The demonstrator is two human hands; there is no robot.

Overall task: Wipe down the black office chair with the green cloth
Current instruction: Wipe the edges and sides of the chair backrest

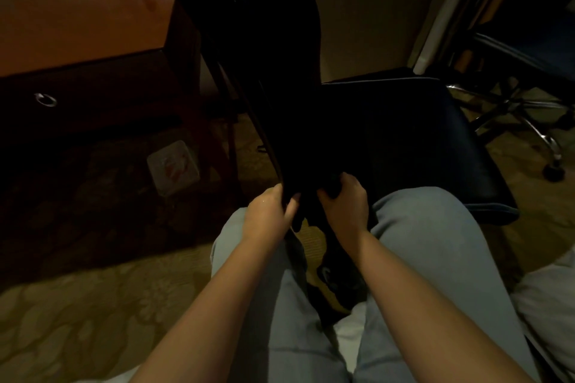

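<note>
Knees (429, 236) sit just before the chair (404, 140); the left hand (269, 211) curls round its back's lower edge, and the right hand (342, 205) curls over a dark wad, probably the cloth (330, 187), pressed where back meets seat. Wiping looks underway; how much is already clean I cannot tell.

Curled left hand (268, 211) beside curled right hand (343, 204)

prob. hotel rm or bedroom — wood desk (81, 25) w/ drawer (102, 87), patterned carpet (62, 305), white bedding (547, 298).
</note>
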